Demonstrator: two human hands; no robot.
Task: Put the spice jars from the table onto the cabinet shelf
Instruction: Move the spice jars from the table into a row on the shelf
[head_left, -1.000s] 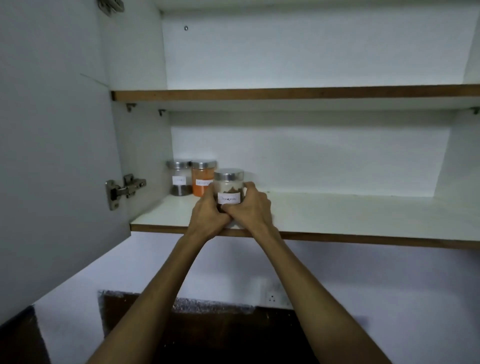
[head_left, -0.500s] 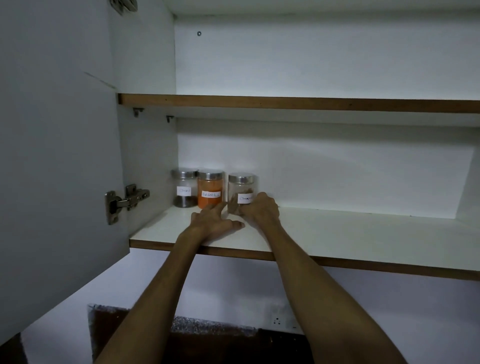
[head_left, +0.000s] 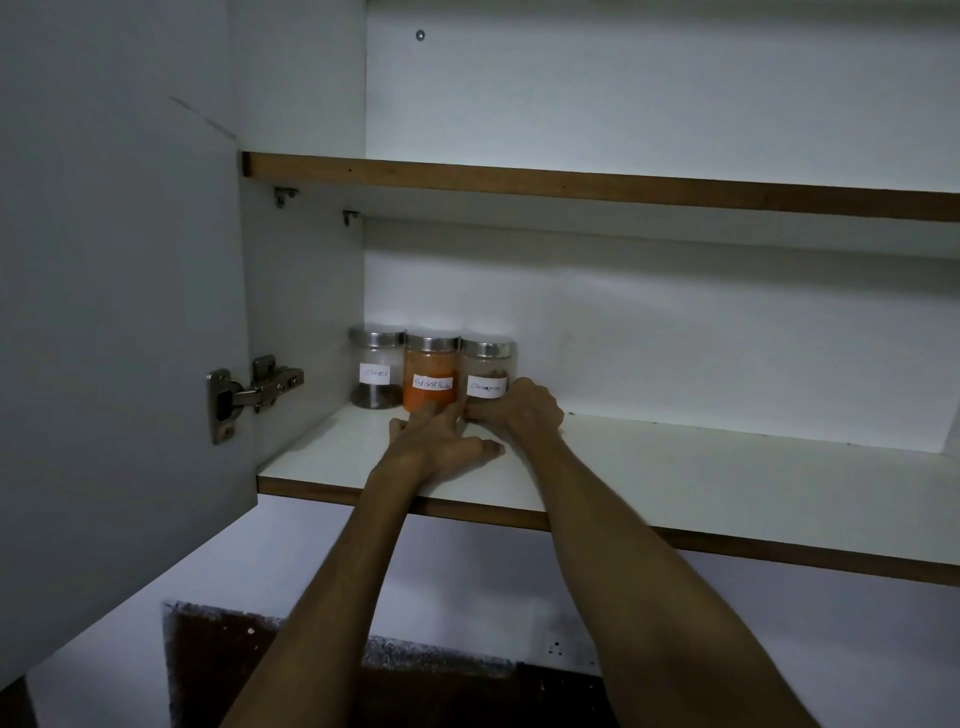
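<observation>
The right hand (head_left: 524, 410) curls around the lower right side of the cinnamon jar (head_left: 488, 375), fingers bent against the glass at the base, so it grips the jar as it stands on the lower shelf (head_left: 675, 478). The left hand (head_left: 436, 447) lies flat on that shelf in front of the red chilli powder jar (head_left: 431, 375), fingers straight and relaxed, the fingertips touching the base of that jar; it grasps nothing. Taking the red chilli powder jar as reference: the cinnamon jar stands touching or just beside it on the right, the cloves jar (head_left: 376, 371) stands just beside it on the left, toward the door hinge (head_left: 252, 392), and all three are upright at the back of the shelf. Judged from this layout, three jars are placed; the table is not in view, so the number of jars left cannot be told, and the current step appears to be final alignment of the third jar. Compared with one second ago, the cinnamon jar has moved from the front part of the shelf, where both hands gripped it, back into the row, and the left hand has let go of it. The upper shelf (head_left: 571, 182) carries nothing visible.
</observation>
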